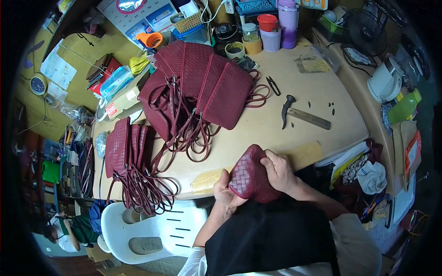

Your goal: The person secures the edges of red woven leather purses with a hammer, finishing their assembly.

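Note:
A burgundy woven pouch (248,177) is held close to my body at the table's front edge. My left hand (224,189) grips its lower left side, thumb up along the woven face. On the upper right side my right hand (277,171) is closed around the pouch, with some fingers hidden behind it. Beyond my hands lie a hammer (307,117) with a wooden handle and small black thread snips (273,86). Several larger burgundy woven bags (221,87) are heaped at the back left, their straps tangled, and smaller burgundy bags (120,146) stand nearer.
The tan table (258,126) carries small dark scraps near the hammer. A purple tumbler (287,25), jars and a basket line its back. A white plastic chair (152,230) stands at the front left. Cloths (368,177) are piled at the right. Another person (69,232) is far left.

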A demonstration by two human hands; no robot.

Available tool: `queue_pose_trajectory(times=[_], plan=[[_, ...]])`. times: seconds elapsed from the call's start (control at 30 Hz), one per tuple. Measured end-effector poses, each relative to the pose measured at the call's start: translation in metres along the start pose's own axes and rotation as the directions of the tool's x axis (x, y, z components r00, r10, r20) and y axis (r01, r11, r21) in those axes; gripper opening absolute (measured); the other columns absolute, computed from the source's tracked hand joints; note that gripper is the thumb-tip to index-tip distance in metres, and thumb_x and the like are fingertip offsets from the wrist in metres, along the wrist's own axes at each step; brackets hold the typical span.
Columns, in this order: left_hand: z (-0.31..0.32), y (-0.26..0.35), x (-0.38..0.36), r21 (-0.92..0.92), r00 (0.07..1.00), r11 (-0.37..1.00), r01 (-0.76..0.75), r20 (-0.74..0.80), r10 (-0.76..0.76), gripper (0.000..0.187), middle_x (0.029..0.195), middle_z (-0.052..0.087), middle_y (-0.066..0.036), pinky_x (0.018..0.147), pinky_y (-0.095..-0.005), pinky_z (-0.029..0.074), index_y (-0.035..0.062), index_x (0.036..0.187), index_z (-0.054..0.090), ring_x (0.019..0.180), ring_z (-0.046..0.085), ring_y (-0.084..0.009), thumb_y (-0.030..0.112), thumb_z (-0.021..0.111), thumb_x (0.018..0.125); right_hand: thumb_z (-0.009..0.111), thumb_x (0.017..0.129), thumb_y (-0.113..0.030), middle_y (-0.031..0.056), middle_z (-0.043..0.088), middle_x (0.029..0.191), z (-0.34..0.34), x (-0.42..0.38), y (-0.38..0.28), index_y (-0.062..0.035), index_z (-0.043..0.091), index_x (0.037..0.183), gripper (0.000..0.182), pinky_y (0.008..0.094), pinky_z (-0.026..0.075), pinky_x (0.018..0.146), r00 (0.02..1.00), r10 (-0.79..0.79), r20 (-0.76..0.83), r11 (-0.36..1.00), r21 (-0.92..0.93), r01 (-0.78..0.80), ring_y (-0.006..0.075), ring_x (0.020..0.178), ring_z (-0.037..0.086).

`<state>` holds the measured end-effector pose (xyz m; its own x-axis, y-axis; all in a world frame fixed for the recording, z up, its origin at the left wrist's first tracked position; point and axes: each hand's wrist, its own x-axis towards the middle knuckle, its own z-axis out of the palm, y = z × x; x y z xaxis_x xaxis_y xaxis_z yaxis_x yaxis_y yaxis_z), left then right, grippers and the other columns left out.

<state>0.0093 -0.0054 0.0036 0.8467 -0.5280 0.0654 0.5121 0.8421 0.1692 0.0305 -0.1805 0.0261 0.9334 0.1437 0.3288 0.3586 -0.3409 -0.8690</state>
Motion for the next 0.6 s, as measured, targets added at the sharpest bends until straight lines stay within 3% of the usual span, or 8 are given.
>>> queue_pose_trajectory(times=[0.2,0.27,0.33,0.4,0.43,0.53,0.57,0.6], plan=[[0.047,0.013,-0.008,0.33,0.988,0.935,0.127,-0.129,-0.089,0.062,0.136,0.047,-0.013,0.11,-0.0412,0.032,-0.0002,0.139,0.038,0.129,0.044,-0.0243,0.021,0.067,0.088,0.045,0.1,-0.029,0.0158,0.039,0.059,-0.002,0.009,0.006,-0.0011,0.048,0.081,0.034,0.0375,0.036,0.052,0.973,0.129,-0.193,0.988,0.11,-0.109,0.0271,0.052,0.038],[0.058,0.02,-0.013,0.82,0.958,0.51,0.26,-0.283,-0.032,0.055,0.136,0.047,-0.011,0.108,-0.0401,0.033,-0.001,0.136,0.042,0.129,0.042,-0.0236,0.012,0.066,0.088,0.043,0.101,-0.031,0.006,0.03,0.062,-0.005,0.013,0.003,-0.0012,0.041,0.075,0.04,0.0322,0.033,0.055,0.949,0.195,-0.249,0.974,0.166,-0.157,0.0131,0.06,0.033],[0.066,0.008,-0.009,0.902,0.962,0.377,0.21,-0.259,0.084,0.053,0.131,0.049,-0.014,0.103,-0.0394,0.038,-0.0016,0.13,0.047,0.123,0.047,-0.0263,0.008,0.071,0.083,0.043,0.101,-0.028,0.0052,0.03,0.063,-0.007,0.019,0.003,-0.0009,0.041,0.074,0.038,0.0325,0.033,0.055,0.954,0.215,-0.211,0.965,0.193,-0.175,0.0124,0.061,0.033],[0.071,0.002,-0.006,0.883,0.942,-0.47,0.004,0.155,0.299,0.053,0.121,0.05,-0.018,0.097,-0.0397,0.042,-0.0004,0.124,0.053,0.113,0.051,-0.0309,0.009,0.076,0.077,0.045,0.1,-0.028,0.0083,0.033,0.057,0.0,0.023,0.009,-0.0007,0.047,0.077,0.036,0.0356,0.032,0.052,0.964,0.163,-0.211,0.975,0.182,-0.126,0.0155,0.053,0.034],[0.07,0.002,-0.008,0.741,0.917,-0.669,0.052,0.23,0.326,0.047,0.112,0.051,-0.02,0.09,-0.0412,0.044,0.0009,0.116,0.057,0.108,0.052,-0.0336,0.007,0.076,0.074,0.046,0.1,-0.027,0.0101,0.044,0.058,-0.002,0.024,0.014,0.001,0.054,0.084,0.033,0.0356,0.039,0.056,0.958,0.236,-0.163,0.966,0.15,-0.212,0.0209,0.054,0.046],[0.028,0.006,-0.012,0.858,0.939,-0.514,-0.02,0.192,0.285,0.04,0.113,0.05,-0.02,0.084,-0.042,0.047,0.0017,0.112,0.059,0.103,0.055,-0.0349,0.005,0.074,0.075,0.049,0.098,-0.028,0.018,0.062,0.086,0.005,0.033,0.027,0.0015,0.056,0.108,0.032,0.0377,0.048,0.073,0.955,0.1,-0.278,0.991,0.114,-0.071,0.0296,0.08,0.063],[0.022,-0.005,-0.009,0.941,0.937,-0.329,0.077,0.044,0.345,0.03,0.109,0.051,-0.022,0.074,-0.0415,0.049,0.0016,0.107,0.058,0.089,0.059,-0.0374,0.001,0.069,0.079,0.053,0.094,-0.036,0.0265,0.047,0.132,-0.009,0.034,0.002,0.0021,0.039,0.135,0.058,0.0459,0.039,0.099,0.979,0.097,-0.181,0.983,-0.139,-0.123,0.0386,0.123,0.047],[-0.002,-0.009,-0.006,0.932,0.934,-0.359,0.05,0.084,0.348,0.024,0.097,0.056,-0.023,0.068,-0.0432,0.049,-0.0009,0.105,0.056,0.08,0.061,-0.0407,0.001,0.063,0.083,0.053,0.094,-0.036,0.0265,0.047,0.132,-0.006,0.03,0.001,0.0021,0.039,0.135,0.058,0.0459,0.039,0.099,0.981,0.095,-0.171,0.983,-0.139,-0.12,0.0386,0.123,0.047]])
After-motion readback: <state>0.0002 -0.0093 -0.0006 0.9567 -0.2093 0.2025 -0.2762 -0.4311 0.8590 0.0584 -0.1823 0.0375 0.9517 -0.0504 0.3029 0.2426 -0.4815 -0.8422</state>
